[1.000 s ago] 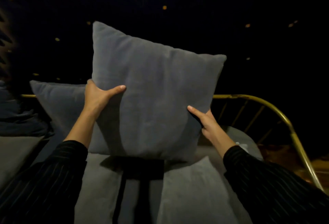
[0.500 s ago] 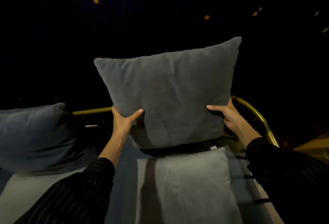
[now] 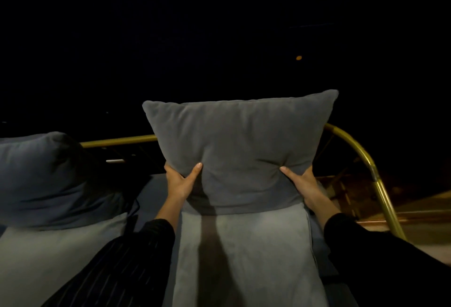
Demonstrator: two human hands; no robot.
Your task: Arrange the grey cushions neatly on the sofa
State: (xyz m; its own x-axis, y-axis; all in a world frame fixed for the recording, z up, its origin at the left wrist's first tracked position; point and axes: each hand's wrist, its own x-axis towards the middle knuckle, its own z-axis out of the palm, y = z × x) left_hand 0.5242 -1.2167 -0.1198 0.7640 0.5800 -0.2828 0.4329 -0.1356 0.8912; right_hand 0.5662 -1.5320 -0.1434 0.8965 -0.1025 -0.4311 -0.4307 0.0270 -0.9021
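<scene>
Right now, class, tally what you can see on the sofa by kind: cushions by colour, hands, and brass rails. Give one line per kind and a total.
Grey cushions: 2, the held grey cushion and the flat grey cushion
Dark blue cushion: 1
Hands: 2, left hand, right hand
Brass rail: 1
Total: 6

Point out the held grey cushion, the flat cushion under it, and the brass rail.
held grey cushion (image 3: 240, 141), head view, middle of its front face
flat cushion (image 3: 258, 245), head view, lit top surface
brass rail (image 3: 366, 158), head view, right-hand curved bend
</scene>
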